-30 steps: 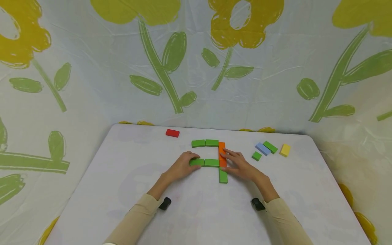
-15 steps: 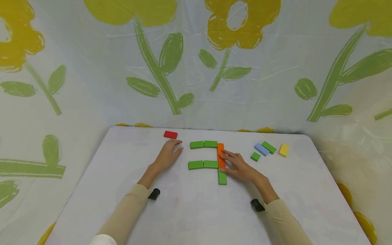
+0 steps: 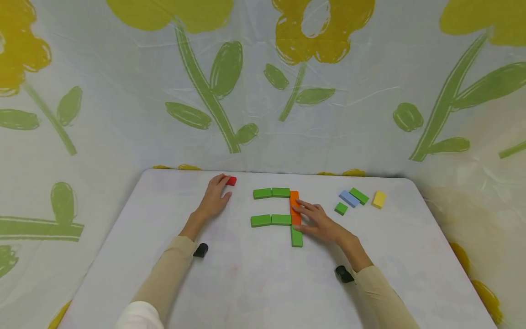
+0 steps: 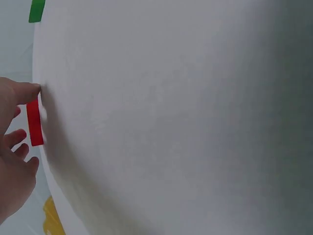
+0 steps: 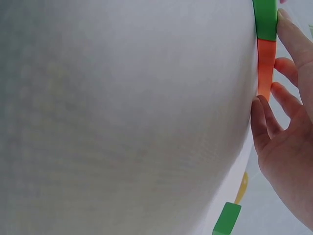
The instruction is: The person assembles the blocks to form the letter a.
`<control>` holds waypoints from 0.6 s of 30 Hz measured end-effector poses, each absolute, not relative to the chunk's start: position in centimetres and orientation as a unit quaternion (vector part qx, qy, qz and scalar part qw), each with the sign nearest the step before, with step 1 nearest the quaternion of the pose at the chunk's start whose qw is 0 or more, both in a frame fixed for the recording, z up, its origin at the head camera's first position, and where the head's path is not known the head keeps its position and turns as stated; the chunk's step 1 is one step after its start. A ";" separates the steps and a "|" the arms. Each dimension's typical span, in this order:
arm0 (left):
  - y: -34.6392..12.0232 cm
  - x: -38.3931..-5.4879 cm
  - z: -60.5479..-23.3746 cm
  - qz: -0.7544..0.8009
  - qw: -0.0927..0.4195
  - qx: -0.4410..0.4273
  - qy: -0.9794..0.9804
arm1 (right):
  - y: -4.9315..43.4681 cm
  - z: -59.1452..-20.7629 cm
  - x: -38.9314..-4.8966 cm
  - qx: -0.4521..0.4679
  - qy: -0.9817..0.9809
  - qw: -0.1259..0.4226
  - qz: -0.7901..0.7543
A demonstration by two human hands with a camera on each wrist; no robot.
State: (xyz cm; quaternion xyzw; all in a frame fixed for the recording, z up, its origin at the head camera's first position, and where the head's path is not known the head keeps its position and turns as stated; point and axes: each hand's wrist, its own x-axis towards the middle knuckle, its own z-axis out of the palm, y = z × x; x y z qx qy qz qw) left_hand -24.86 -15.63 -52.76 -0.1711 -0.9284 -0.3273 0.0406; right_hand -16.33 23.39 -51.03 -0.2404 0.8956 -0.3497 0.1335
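At the table's far edge, my left hand (image 3: 213, 197) reaches over a red block (image 3: 232, 181), its fingertips covering the block's left part. The left wrist view shows the thumb by one end of that red block (image 4: 34, 125) and loose fingers at its side. My right hand (image 3: 322, 224) rests its fingertips along a column of an orange block (image 3: 294, 201), a second orange block (image 3: 296, 220) and a green block (image 3: 297, 236). Its thumb lies where orange meets green. Two rows of green blocks, a far row (image 3: 271, 193) and a near row (image 3: 271, 220), run left from the column.
On the right lie a blue block (image 3: 349, 198), a green block (image 3: 359, 196) against it, a small green block (image 3: 340, 209) and a yellow block (image 3: 379, 200). A flower-printed curtain (image 3: 349, 151) stands behind the white table (image 3: 246, 283).
My left hand has left the near green row and moved up and left to the red block. My right hand stays at the orange and green column.
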 end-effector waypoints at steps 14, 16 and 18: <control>-15.4 -25.5 -52.5 -0.267 0.040 -0.177 -0.946 | 23.2 -50.9 -16.3 -0.244 0.895 0.126 -0.351; -15.2 -25.4 -52.4 -0.257 0.044 -0.173 -0.950 | 23.2 -50.9 -16.3 -0.244 0.895 0.127 -0.350; -15.0 -25.3 -52.2 -0.252 0.048 -0.167 -0.952 | 23.2 -50.9 -16.2 -0.244 0.895 0.128 -0.350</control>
